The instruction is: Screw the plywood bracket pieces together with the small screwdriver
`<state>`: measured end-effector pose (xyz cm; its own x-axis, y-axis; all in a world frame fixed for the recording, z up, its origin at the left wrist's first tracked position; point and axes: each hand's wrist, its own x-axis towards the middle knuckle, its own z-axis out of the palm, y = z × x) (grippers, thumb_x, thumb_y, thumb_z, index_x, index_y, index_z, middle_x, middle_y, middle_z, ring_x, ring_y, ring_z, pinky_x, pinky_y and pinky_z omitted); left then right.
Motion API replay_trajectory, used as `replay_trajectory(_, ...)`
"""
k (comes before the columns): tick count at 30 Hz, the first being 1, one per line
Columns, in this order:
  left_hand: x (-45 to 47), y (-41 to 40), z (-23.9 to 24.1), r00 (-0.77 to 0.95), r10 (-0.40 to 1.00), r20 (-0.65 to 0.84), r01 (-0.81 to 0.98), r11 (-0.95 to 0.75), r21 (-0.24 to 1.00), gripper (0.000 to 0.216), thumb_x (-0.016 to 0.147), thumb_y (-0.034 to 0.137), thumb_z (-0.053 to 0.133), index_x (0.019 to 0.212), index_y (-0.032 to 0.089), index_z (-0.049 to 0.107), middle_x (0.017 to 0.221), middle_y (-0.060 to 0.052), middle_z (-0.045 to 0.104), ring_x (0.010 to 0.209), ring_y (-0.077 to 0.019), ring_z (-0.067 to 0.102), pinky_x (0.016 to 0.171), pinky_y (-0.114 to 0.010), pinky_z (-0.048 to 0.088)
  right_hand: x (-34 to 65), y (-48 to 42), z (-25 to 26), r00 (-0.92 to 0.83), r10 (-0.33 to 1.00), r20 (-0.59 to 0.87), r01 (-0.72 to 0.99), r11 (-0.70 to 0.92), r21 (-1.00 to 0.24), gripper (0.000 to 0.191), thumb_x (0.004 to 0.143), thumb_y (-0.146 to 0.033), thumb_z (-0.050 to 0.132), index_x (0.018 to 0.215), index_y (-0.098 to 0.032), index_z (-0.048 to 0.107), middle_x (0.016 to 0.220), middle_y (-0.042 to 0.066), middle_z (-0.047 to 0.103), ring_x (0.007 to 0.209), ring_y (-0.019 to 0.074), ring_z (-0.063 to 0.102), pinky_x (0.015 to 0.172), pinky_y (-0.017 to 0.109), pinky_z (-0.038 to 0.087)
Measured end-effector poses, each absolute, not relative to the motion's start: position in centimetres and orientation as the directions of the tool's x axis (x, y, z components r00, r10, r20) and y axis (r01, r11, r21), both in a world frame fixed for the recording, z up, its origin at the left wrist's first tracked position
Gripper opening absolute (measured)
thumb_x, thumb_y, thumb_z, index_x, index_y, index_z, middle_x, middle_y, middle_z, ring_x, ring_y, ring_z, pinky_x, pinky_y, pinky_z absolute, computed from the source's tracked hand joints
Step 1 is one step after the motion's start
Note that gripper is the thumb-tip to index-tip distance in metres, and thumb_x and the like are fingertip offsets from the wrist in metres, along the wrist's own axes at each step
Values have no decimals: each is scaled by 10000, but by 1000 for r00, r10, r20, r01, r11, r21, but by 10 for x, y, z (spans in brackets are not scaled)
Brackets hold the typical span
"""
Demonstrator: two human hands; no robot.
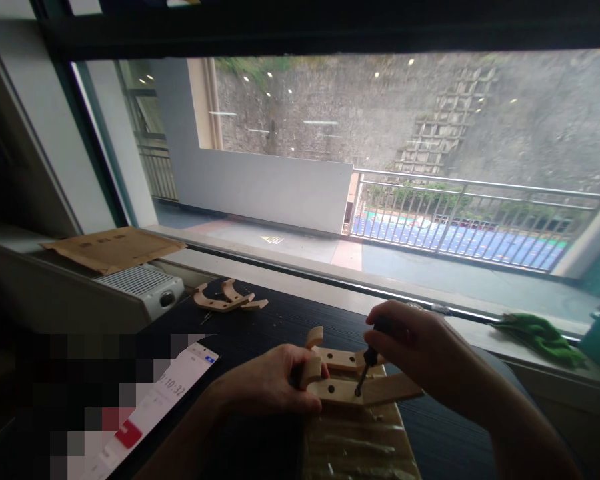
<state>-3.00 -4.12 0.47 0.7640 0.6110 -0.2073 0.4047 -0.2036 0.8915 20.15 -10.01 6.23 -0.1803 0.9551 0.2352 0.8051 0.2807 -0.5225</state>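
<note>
My right hand [403, 337] is wrapped round the dark handle of a screwdriver [365, 373]. Its shaft slants down, and the tip sits at a hole in the nearer of two pale, curved wooden pieces [343, 393]. The farther wooden piece [337, 358] lies parallel behind it. My left hand [285, 380] grips the curved left end of the nearer piece, thumb in front. Both pieces rest across a board wrapped in shiny clear film or tape [360, 443]. Whether a screw is under the tip is too small to tell.
More curved wooden pieces [225, 303] lie at the back left of the dark table [275, 333], with small screws beside them. A phone [165, 407] lies at the left. A brown envelope [115, 248] and a green cloth [543, 339] are near the window.
</note>
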Motion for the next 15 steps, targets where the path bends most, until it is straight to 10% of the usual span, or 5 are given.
replay_trajectory(15, -29, -43, 6, 766, 609, -205, 395, -195, 898, 318, 683, 254, 669, 990, 173, 645, 932, -7, 614, 858, -196, 564, 707, -235, 417, 204, -97, 66, -186, 953, 239, 795, 289, -533, 285, 874, -440, 485, 784, -200, 612, 669, 1, 645, 613, 138, 554, 565, 251, 428)
